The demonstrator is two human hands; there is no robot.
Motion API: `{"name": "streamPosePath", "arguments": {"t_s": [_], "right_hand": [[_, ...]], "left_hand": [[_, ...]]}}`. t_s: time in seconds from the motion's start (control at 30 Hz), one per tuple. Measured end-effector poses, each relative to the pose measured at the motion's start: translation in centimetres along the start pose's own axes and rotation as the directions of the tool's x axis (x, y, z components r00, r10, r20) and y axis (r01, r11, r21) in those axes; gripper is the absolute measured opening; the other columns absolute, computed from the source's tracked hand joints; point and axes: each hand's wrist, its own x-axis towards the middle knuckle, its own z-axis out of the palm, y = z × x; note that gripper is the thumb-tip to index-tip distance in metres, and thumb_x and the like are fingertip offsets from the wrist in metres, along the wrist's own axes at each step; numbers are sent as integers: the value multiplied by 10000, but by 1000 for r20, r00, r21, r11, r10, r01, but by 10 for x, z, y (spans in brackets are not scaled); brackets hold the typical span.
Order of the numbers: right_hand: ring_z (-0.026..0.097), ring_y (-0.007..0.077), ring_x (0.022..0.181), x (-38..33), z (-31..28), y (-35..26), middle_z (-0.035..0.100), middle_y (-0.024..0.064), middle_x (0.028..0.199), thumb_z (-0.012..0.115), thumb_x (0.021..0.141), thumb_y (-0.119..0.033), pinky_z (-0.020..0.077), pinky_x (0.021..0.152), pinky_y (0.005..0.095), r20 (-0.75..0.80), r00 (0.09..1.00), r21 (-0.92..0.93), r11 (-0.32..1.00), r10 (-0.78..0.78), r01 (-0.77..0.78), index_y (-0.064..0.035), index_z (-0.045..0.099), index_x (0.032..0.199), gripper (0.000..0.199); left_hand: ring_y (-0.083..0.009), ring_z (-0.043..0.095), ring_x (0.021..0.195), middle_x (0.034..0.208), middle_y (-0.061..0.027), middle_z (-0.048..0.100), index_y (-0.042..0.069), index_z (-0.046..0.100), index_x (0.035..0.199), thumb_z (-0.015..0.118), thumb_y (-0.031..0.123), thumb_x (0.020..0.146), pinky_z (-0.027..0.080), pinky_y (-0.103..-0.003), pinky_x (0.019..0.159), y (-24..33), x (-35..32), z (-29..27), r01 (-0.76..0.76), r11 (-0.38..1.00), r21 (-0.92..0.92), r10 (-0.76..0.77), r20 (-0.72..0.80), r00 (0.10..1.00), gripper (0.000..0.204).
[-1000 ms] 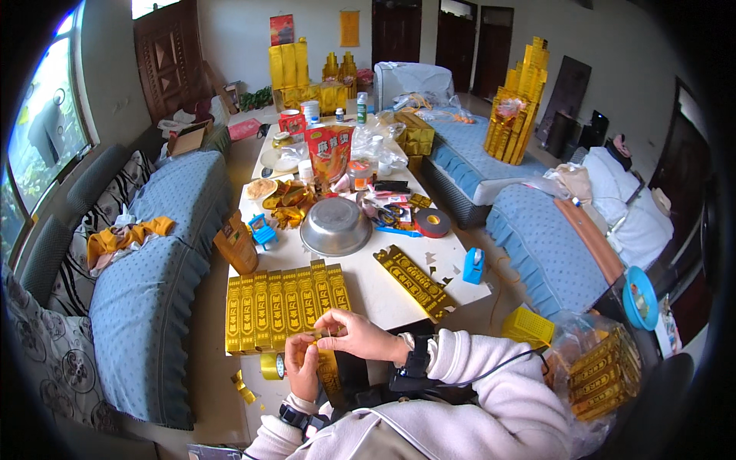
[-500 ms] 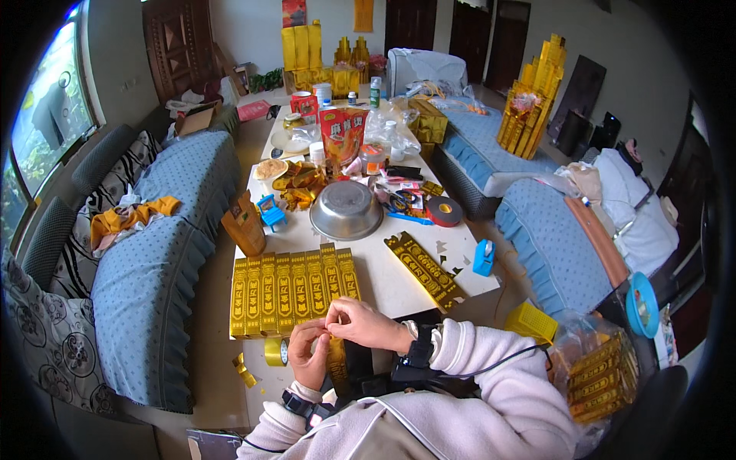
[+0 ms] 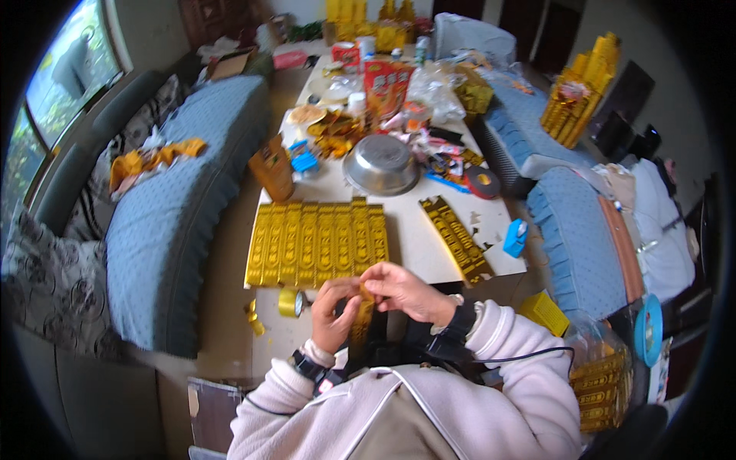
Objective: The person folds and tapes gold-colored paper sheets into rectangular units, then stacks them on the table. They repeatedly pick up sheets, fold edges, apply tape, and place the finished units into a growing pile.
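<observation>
Tipped downward since the earlier frame, the head view now carries the table (image 3: pixel 406 249) higher and farther right; the row (image 3: pixel 318 241) of gold boxes, the bowl (image 3: pixel 381 165) and the sheet (image 3: pixel 458 241) keep their order upon it, and both hands have likewise risen in the picture, fingertips still together. Held piece: a narrow gold box (image 3: pixel 360 330), off the table's near edge, in front of the wearer and just below the right end of the row. Left hand (image 3: pixel 333 313): thumb and fingers curled narrowly about the box's upper part. Right hand (image 3: pixel 406 294): thumb and fingertips pinched at its upper end; whether a flap or a scrap lies between them cannot be told. Lower left of the left hand stands a roll of gold tape (image 3: pixel 290 302); right of the sheet, a blue dispenser (image 3: pixel 515 238). Handling, by judgement: the box looks like thin, glossy card, hence light, fairly stiff along its length, somewhat slippery on its faces and easily creased at the ends. Best hold: one hand around the long sides near the top, pressing lightly, with the other hand's fingertips at the end edges, where little force is needed
</observation>
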Motion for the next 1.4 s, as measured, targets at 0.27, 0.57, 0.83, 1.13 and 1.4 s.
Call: {"name": "streamPosePath", "arguments": {"t_s": [0.27, 0.57, 0.83, 1.13, 1.4], "right_hand": [[580, 40, 697, -9, 6, -7, 643, 8, 949, 749, 964, -98, 501, 556, 188, -92, 996, -60, 998, 9, -15, -71, 615, 1099, 192], [597, 51, 702, -24, 18, -25, 604, 18, 1000, 732, 944, -2, 518, 562, 182, -36, 999, -142, 990, -28, 22, -66, 592, 996, 163], [595, 55, 702, -36, 17, -33, 613, 25, 1021, 735, 938, -9, 503, 565, 191, 17, 985, -134, 976, -173, 173, -50, 607, 982, 142], [576, 135, 1218, -47, -3, -51, 534, 87, 1401, 583, 999, -695, 478, 1027, 327, 106, 976, -132, 970, -191, 204, -87, 409, 1510, 813], [595, 167, 1272, -47, -45, -68, 656, 43, 1301, 778, 982, -338, 489, 1078, 338, 204, 895, 99, 918, -397, 385, -46, 546, 1438, 589]], "left_hand": [[-199, 647, 1214, 1255, -140, 685, -7, 562, 1374, 874, 192, 894, 518, -349, 1048, 2, -12, 2, 339, 864, -373, -306, 147, 941, 606], [-203, 746, 966, 1020, -136, 763, -27, 631, 1289, 974, 325, 765, 582, -354, 909, 39, 6, -22, 252, 958, 138, -280, 247, 928, 718], [-257, 766, 867, 987, -156, 766, -8, 684, 1223, 992, 330, 722, 601, -337, 803, 74, 30, -19, -25, 929, 370, -81, 267, 960, 679], [-349, 740, 1140, 1222, -149, 761, 12, 703, 1193, 919, 275, 782, 574, -447, 1001, 117, 66, -14, -487, 834, 259, 358, 418, 835, 533], [-368, 394, 1550, 1598, -171, 504, 80, 623, 1417, 664, -67, 838, 230, -561, 1290, 105, 77, 13, -660, 720, 212, 371, 686, 626, 599]]}}
